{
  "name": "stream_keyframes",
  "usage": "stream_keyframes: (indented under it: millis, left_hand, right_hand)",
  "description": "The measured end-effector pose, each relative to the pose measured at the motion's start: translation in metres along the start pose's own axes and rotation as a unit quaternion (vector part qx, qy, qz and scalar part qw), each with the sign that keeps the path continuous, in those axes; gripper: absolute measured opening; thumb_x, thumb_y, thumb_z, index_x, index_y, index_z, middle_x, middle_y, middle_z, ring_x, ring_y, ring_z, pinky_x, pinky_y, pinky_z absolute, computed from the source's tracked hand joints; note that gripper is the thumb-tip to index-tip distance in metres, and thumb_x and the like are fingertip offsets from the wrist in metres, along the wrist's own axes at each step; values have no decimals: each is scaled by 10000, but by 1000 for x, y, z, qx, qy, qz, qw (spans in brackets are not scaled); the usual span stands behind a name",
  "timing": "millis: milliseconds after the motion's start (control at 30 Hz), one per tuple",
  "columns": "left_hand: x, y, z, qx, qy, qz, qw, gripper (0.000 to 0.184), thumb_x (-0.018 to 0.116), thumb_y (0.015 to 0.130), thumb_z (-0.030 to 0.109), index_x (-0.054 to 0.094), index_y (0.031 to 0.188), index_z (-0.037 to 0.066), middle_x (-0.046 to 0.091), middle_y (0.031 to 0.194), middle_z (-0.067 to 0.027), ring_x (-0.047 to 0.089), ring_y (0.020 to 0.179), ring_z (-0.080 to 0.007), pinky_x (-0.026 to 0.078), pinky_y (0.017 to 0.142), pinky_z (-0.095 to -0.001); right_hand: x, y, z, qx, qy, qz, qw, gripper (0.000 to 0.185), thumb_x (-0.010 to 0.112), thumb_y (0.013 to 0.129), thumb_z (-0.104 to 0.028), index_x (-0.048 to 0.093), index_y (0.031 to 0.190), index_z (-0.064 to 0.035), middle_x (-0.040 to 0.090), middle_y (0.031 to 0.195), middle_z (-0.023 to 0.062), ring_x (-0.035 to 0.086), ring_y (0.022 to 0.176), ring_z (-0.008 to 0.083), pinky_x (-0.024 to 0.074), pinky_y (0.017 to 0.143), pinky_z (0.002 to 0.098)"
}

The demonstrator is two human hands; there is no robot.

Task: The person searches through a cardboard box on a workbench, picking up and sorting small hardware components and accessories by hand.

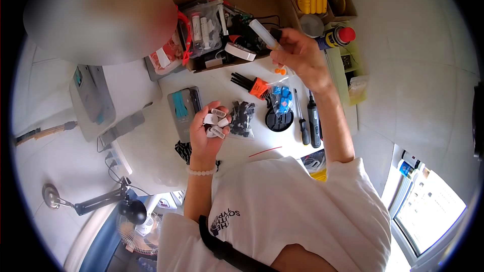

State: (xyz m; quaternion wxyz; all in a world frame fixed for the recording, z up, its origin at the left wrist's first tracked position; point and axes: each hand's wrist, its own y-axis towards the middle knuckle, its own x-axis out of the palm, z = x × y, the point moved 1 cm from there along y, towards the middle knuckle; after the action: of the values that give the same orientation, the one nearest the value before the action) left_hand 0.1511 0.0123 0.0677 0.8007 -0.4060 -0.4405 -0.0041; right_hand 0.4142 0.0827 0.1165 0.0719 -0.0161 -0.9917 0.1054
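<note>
My left hand (205,133), with a beaded bracelet at its wrist, is curled around several small white pieces (217,122) with printed marks. Their exact kind is hard to make out. My right hand (304,59) pinches a translucent white tube (263,34) by its lower end, above the front edge of a full cardboard box (232,64). Between the hands lie a bag of small black parts (243,119), an orange holder of hex keys (258,88), a bag of blue pieces (282,98) and a round black lens cap (279,121).
Beside the cap lie a screwdriver (303,128) and a black pen-shaped driver (314,126). A grey case (182,116) sits left on the white table. A spray can (335,38) stands at the right edge. A blurred round object (101,17) blocks the upper left.
</note>
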Motion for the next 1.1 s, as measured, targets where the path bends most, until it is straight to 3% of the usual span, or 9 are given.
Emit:
stream_keyframes:
  millis: [133,267,400,533,567,633,800,967,1100]
  left_hand:
    - [0,-9,0,8,14,-13,1000,291,477,893,262,610,1011,31,601,893,-133,557,748,-258,471,475,-291]
    - [-4,-19,-3,17,23,-21,999,288,486,895,266,615,1015,38,591,897,-128,542,758,-259,464,482,-287]
    - [-7,-29,-1,29,26,-28,999,294,486,894,267,612,1020,33,592,900,-129,548,758,-261,466,485,-287]
    - [-17,-36,0,36,19,-23,999,296,482,894,269,612,1015,31,596,901,-128,551,757,-264,469,485,-291]
    - [-19,-37,0,38,16,-20,999,296,482,894,269,612,1015,31,596,901,-128,551,757,-264,469,485,-291]
    - [-24,-40,1,39,3,-2,999,308,480,893,266,596,1008,5,603,881,-147,573,754,-273,493,472,-291]
    - [-32,-45,3,42,9,-2,999,308,475,896,272,603,1017,20,601,889,-139,565,754,-266,480,481,-290]
    - [-32,-44,5,39,14,-8,999,303,475,895,272,609,1028,35,602,905,-129,555,766,-261,471,494,-289]
    - [-24,-43,8,34,25,-20,999,313,470,893,265,600,1041,21,602,908,-131,555,765,-259,472,494,-290]
  right_hand:
    - [18,-17,1,52,39,-61,996,125,637,789,-87,565,844,-1,575,694,41,544,628,80,411,541,205]
    - [39,-26,11,69,112,-142,981,145,575,812,-128,569,833,15,562,637,37,506,573,76,371,484,205]
    - [62,-39,18,150,216,-163,951,197,517,804,-108,535,939,35,620,835,119,422,513,81,319,440,218]
    - [71,-42,50,218,302,-197,907,176,505,806,-88,487,946,18,612,844,125,333,483,73,285,410,225]
    - [72,-43,58,222,301,-199,906,176,505,806,-88,487,946,18,612,844,125,333,483,73,285,410,225]
    - [77,-45,70,224,230,-196,927,376,493,822,-125,461,1160,35,593,842,100,318,475,41,238,392,167]
    - [84,-50,79,254,253,-189,914,351,492,841,-108,485,1144,67,601,777,88,290,426,35,222,363,166]
    - [88,-54,67,263,288,-233,891,381,426,872,-170,480,1138,98,634,749,132,274,376,41,221,327,170]
    - [91,-58,51,245,246,-227,910,394,396,876,-185,480,1148,88,641,756,148,285,378,46,232,333,172]
